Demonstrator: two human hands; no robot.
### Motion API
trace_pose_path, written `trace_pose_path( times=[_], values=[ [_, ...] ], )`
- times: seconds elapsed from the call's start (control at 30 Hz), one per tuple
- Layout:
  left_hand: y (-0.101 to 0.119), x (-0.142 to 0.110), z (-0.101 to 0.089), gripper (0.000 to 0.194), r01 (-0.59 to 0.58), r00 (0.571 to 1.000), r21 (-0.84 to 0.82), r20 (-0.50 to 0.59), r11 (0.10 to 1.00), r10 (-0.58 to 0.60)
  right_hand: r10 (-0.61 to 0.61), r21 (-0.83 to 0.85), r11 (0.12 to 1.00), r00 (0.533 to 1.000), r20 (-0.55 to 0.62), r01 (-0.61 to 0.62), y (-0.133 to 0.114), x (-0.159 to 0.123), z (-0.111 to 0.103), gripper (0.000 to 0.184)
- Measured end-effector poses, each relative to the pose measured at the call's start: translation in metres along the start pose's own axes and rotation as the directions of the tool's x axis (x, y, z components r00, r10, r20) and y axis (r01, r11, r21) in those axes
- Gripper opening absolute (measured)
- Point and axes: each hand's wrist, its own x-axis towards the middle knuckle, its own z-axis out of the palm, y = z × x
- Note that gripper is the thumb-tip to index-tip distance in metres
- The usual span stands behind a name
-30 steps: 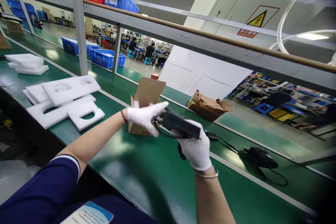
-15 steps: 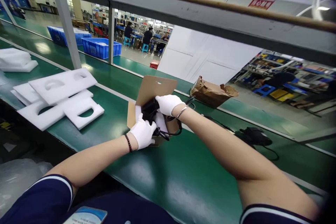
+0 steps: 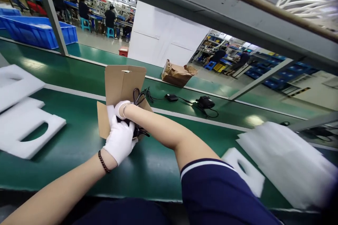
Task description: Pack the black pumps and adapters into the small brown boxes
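A small brown cardboard box (image 3: 120, 81) stands on the green belt (image 3: 79, 137) with its lid flap up. My left hand (image 3: 120, 142), in a white glove, is wrapped round the box's near side, where a black adapter (image 3: 137, 132) and its cord stick out. My right hand (image 3: 120, 109), also gloved, is pushed down into the box; its fingers are hidden inside. A loop of black cable (image 3: 138, 96) rises out of the box beside my right wrist.
White foam inserts (image 3: 26, 126) lie at the left, foam sheets (image 3: 285, 161) and a cut-out foam piece (image 3: 248, 174) at the right. Farther along the belt are another black adapter (image 3: 205, 102), a small plug (image 3: 171, 97) and a crumpled brown carton (image 3: 176, 74). Blue bins (image 3: 37, 31) and seated people are beyond.
The black adapter went from my hands above the belt down into the box. My right hand pushed deeper inside, my left hand stayed on the box front. My view swung right.
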Motion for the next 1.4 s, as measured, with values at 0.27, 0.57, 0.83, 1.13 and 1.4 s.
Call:
trace_pose_path(
  times=[0.27, 0.57, 0.83, 1.13, 1.4],
  values=[
    [-0.047, 0.002, -0.04, 0.051, -0.248, 0.955, -0.221, 0.11, 0.943, 0.277, -0.007, -0.041, 0.999, 0.955, -0.297, -0.005, 0.082, -0.092, -0.014, 0.044],
    [-0.042, 0.048, -0.035, 0.116, -0.385, 0.921, -0.038, -0.085, 0.922, 0.381, 0.434, 0.297, 0.899, 0.745, -0.506, -0.321, 0.117, -0.135, 0.047, 0.04],
    [-0.057, 0.096, -0.035, 0.127, -0.285, 0.956, -0.559, -0.101, 0.778, 0.277, 0.169, 0.497, 0.863, 0.879, -0.446, 0.086, 0.071, -0.17, 0.046, 0.028],
    [-0.069, 0.105, -0.03, 0.075, -0.273, 0.948, -0.473, 0.014, 0.838, 0.317, 0.366, 0.351, 0.917, 0.754, -0.545, -0.191, 0.025, -0.154, 0.073, 0.02],
    [-0.088, 0.1, -0.039, 0.053, -0.467, 0.868, -0.218, 0.07, 0.857, 0.491, 0.404, 0.531, 0.842, 0.769, -0.495, -0.101, -0.01, -0.123, 0.089, 0.02]
  ],
)
